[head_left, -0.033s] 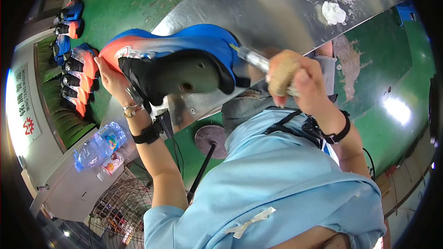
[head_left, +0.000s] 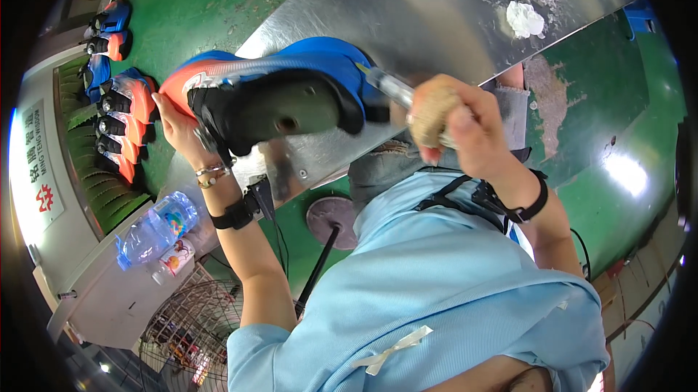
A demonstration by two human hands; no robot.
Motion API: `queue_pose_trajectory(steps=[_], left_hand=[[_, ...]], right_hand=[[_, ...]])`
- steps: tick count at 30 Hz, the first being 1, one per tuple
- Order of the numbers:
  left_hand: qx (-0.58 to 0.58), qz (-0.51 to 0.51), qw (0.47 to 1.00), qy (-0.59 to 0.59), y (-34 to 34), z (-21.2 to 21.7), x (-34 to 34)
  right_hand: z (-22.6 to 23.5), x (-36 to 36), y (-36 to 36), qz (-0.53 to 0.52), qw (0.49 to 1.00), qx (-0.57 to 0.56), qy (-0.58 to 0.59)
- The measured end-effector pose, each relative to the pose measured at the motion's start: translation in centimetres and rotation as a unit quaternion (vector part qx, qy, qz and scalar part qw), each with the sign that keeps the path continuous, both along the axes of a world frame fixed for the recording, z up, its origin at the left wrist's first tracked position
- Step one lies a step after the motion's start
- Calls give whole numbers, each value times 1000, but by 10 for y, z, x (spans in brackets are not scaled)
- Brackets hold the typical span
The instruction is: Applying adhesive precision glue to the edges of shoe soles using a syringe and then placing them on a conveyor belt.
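Green flooring ran under a metal tabletop, a dull steel sheet that reached from the upper right corner down toward the person's lap. Near its far right edge lay a crumpled white wad, with more crinkled clear wrapping just beyond it at the far edge.

At the near left edge of the tabletop a shoe was held up on its side, blue along the upper with an orange toe and a dark inner lining facing the camera. The left hand gripped it at the toe end, fingers wrapped around the orange part and clamped on it; bracelets and a black wristband sat on that wrist. The right hand was closed tight around a clear-handled tool together with a tan pad, the tool's tip touching the blue heel of the shoe. A black band circled the right wrist too.

Off the left edge, more shoes of the same blue and orange stood in a row on a green ribbed belt. Below them, on a pale ledge, lay a plastic bottle on its side and a small can just beside it. A wire basket stood on the floor underneath. A round dark stool seat showed between the person's arms, and a light blue shirt filled the near part of the view.
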State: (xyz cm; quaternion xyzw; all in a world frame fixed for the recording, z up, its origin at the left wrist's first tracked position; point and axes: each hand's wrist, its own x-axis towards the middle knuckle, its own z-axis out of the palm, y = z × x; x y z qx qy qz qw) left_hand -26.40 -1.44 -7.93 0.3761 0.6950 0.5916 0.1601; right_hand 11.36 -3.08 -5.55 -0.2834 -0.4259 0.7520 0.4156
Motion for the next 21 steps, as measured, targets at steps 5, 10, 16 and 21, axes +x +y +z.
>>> queue_pose_trajectory(steps=[5, 10, 16, 21], left_hand=[[-61, 44, 979, -191, -45, 0, 29], [-85, 83, 957, -266, -110, 8, 63], [-110, 89, 931, -337, -161, 21, 102], [-175, -76, 875, -445, -182, 23, 123]], right_hand=[[-1, -19, 5, -35, 999, -13, -15], [1, -21, 2, -45, 998, -46, 13], [0, -29, 1, -50, 996, -72, 29], [0, -33, -1, -56, 996, -74, -14]])
